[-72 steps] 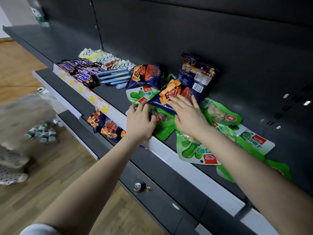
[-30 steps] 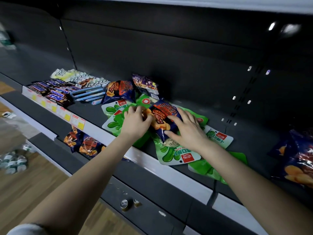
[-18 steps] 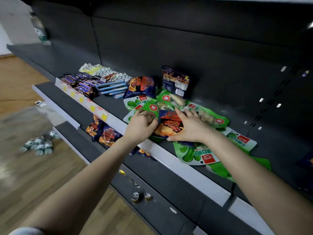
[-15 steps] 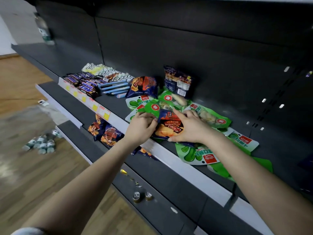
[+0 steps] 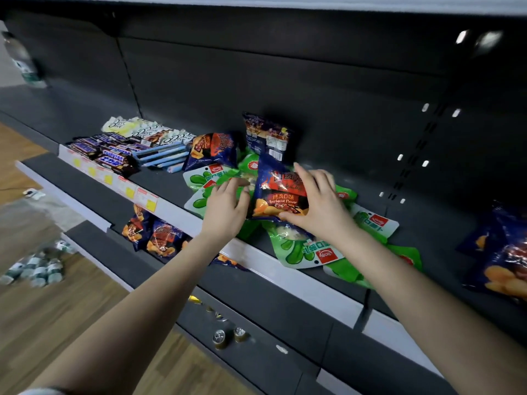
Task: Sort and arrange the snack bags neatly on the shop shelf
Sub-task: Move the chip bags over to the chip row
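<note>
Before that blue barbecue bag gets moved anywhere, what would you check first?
1. Hold on the barbecue bag: right hand has thumb beneath and fingers over it: ok.
2. Left hand clear of it: rests on the green bags alongside; whether it touches the bag: cannot tell.
3. Matching pile to join: similar blue bag lies behind, to the left: ok.
4. Green bags tidy: overlapping, facing different ways: not ok.
5. Free shelf nearby: bare stretch in front of that blue bag: ok.
</note>
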